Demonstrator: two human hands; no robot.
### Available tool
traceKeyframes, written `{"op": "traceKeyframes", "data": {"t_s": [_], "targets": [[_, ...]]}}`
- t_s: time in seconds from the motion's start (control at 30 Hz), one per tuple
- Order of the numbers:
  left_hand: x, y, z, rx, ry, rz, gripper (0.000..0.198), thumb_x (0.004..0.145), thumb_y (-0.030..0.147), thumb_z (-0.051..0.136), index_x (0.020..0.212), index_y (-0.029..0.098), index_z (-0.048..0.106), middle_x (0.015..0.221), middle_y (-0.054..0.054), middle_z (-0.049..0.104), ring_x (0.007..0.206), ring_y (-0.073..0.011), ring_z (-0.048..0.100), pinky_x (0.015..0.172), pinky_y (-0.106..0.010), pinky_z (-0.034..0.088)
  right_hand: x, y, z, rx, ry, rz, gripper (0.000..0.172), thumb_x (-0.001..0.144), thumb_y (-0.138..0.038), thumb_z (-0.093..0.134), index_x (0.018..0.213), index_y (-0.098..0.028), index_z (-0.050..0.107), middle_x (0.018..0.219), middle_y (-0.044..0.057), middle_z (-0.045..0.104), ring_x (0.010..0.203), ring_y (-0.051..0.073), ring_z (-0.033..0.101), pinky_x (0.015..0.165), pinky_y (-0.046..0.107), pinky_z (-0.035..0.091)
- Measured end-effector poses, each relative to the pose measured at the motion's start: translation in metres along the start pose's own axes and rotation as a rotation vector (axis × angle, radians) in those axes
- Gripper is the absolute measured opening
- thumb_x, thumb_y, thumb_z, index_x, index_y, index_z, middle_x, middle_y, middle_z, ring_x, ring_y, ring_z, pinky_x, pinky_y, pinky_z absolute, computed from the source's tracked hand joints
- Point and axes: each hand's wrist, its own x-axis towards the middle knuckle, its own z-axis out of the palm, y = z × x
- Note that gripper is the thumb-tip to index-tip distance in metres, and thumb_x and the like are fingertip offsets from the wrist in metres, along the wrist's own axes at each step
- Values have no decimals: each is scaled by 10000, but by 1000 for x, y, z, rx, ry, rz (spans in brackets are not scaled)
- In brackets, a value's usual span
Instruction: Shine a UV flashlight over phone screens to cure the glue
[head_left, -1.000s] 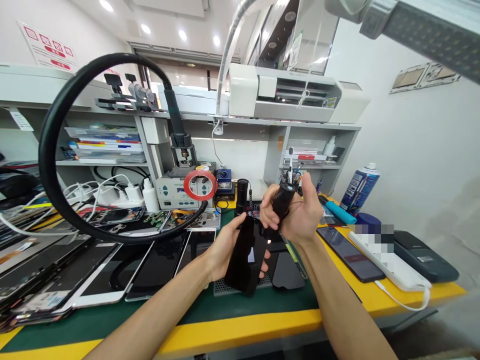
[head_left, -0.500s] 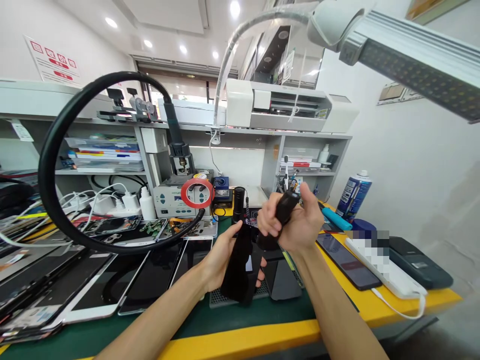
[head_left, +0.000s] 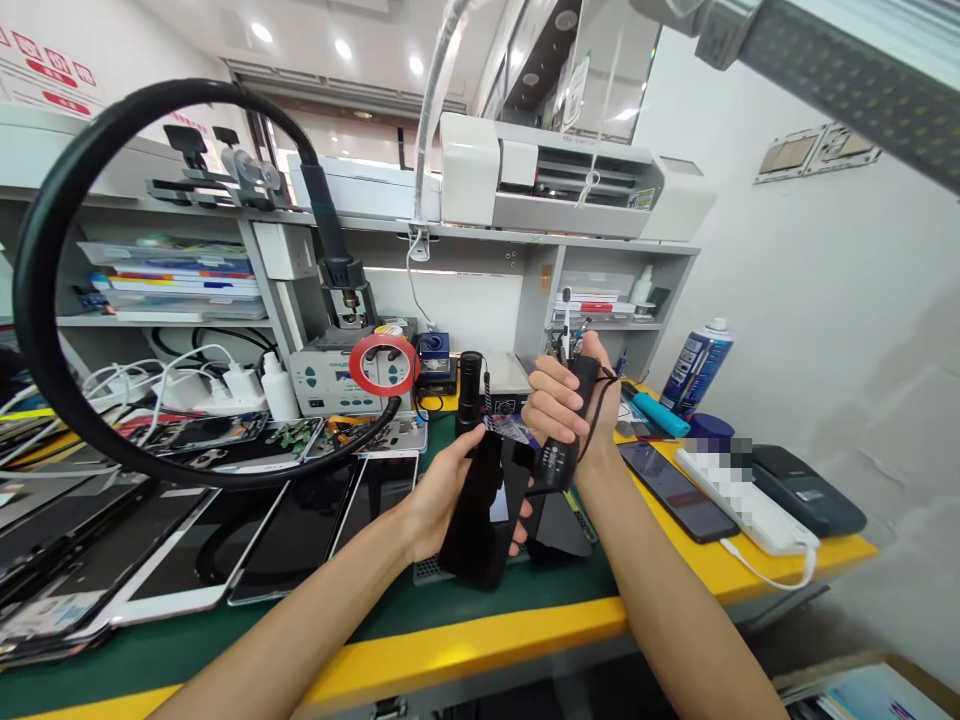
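My left hand (head_left: 441, 492) is closed around a glossy black phone (head_left: 474, 535), thumb on the near edge and fingertips showing at the far edge. The phone is tilted, its dark face towards me. To its right, my right hand (head_left: 553, 402) wraps round a black handheld device (head_left: 556, 464) with a wrist strap and small light marks on its lower end. That end points down beside the phone's upper right edge; whether they touch I cannot tell. Behind the phone stands a black flashlight (head_left: 469, 390). A dark flat panel (head_left: 559, 540) lies below the device.
Several tablets and screens (head_left: 180, 550) cover the left of the green mat. A hot-air station (head_left: 322, 380) with a looping black hose (head_left: 45, 240) stands behind. On the right are a phone (head_left: 679, 490), a white power strip (head_left: 750, 510) and a spray can (head_left: 697, 370).
My right hand has turned the black device, so its marked face now shows and its lower end points down by the phone. My left hand still holds the phone. The camera view has shifted.
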Motion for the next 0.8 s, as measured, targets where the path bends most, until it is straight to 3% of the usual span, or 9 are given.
{"op": "traceKeyframes", "data": {"t_s": [0.13,0.2,0.33,0.47,0.7,0.8], "targets": [[1,-1,0,-20,-29,-17,798,885,759,352,983,50,704,913,-185,709,757,-293,694,778,-438,557,0,-1,2,-50,23,-6,595,973,-621,356,539,-231,241,400,-81,369,273,61,294,430,227,436],[1,-1,0,-32,-11,-36,782,887,752,352,979,59,703,877,-181,714,717,-284,690,746,-432,561,0,-1,3,-91,44,-3,615,969,-621,358,505,-240,224,359,-66,337,319,105,414,530,278,505],[0,1,3,-54,14,-55,713,895,723,375,933,90,700,793,-151,714,652,-266,680,691,-409,568,2,0,5,-167,95,-11,626,939,-589,433,451,-253,231,376,-11,393,637,245,683,750,400,561],[0,-1,3,-55,-41,-12,681,913,692,372,896,98,705,798,-141,709,675,-270,688,664,-390,563,4,2,6,-210,143,-25,603,893,-522,533,418,-227,308,504,24,523,859,281,714,889,423,532],[1,-2,3,-39,-45,-2,686,917,692,367,913,101,714,802,-137,710,679,-269,688,664,-388,555,4,3,6,-232,182,-18,586,869,-535,524,411,-218,343,548,38,558,874,287,711,861,446,554],[-1,0,5,-34,-31,0,694,919,695,359,902,99,715,791,-134,708,666,-261,685,654,-379,558,4,2,8,-221,211,-11,627,936,-599,370,441,-214,373,494,21,515,707,251,700,708,414,588]]}}
